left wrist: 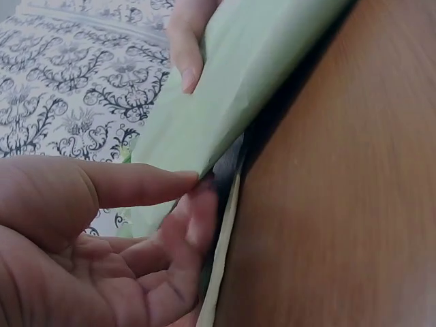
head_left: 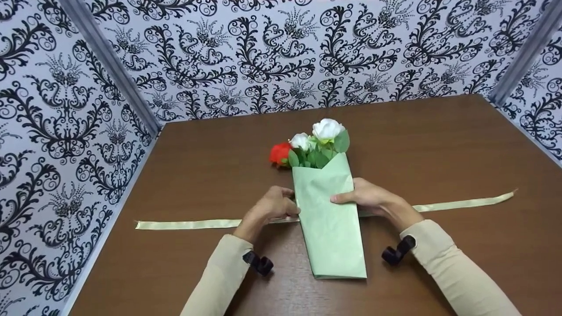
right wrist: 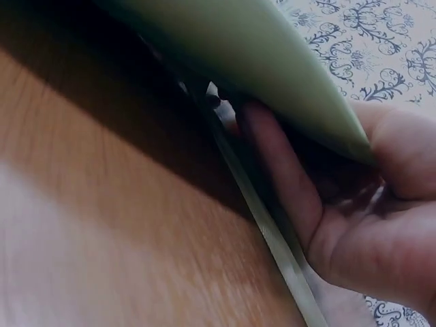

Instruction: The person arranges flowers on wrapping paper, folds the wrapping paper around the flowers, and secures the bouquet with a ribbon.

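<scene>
A bouquet in pale green wrapping paper [head_left: 331, 232] lies over a cream ribbon [head_left: 189, 225], its flowers pointing away from me. Two white flowers [head_left: 328, 129] and a red flower [head_left: 280, 154] show above the paper, among green leaves. At the left edge, my left hand [head_left: 273, 204] pinches the wrap, thumb on the paper and fingers curled below it. My right hand [head_left: 371, 195] grips the opposite edge, its thumb on top. In the right wrist view, a finger [right wrist: 283, 167] reaches beneath the paper, which is raised off the table there.
The ribbon runs out to both sides across the brown wooden table [head_left: 210, 162]. Behind and beside the table stand walls [head_left: 272, 52] with a black-and-white scroll pattern. Black wrist devices [head_left: 259, 263] sit at both sleeve cuffs.
</scene>
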Action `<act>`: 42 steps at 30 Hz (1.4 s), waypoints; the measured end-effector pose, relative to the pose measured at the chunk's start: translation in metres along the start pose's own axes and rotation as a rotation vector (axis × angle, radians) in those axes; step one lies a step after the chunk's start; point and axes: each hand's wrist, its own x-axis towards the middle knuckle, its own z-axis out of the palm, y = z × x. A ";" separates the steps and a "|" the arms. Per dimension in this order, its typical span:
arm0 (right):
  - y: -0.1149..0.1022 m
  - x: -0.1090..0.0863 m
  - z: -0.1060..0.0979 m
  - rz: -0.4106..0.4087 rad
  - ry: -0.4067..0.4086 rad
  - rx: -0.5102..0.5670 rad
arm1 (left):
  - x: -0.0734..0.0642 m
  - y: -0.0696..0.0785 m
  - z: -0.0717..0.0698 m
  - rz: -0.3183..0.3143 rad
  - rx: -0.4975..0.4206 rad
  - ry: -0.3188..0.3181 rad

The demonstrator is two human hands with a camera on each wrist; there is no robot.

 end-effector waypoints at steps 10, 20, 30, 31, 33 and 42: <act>-0.015 -0.007 0.011 0.030 0.185 -0.411 | -0.008 0.005 0.009 0.139 0.426 0.186; -0.028 -0.016 0.028 0.181 0.376 -0.754 | -0.012 0.005 0.010 0.133 0.579 0.212; -0.042 -0.033 0.007 0.140 0.311 -0.772 | -0.017 0.002 -0.016 0.122 0.451 0.108; -0.041 -0.035 0.003 0.138 0.299 -0.781 | -0.018 0.000 -0.018 0.117 0.449 0.112; -0.041 -0.039 -0.004 0.114 0.270 -0.804 | -0.020 -0.004 -0.024 0.107 0.453 0.125; -0.027 -0.075 -0.059 -0.004 0.161 -0.972 | -0.035 -0.020 -0.060 0.090 0.584 0.112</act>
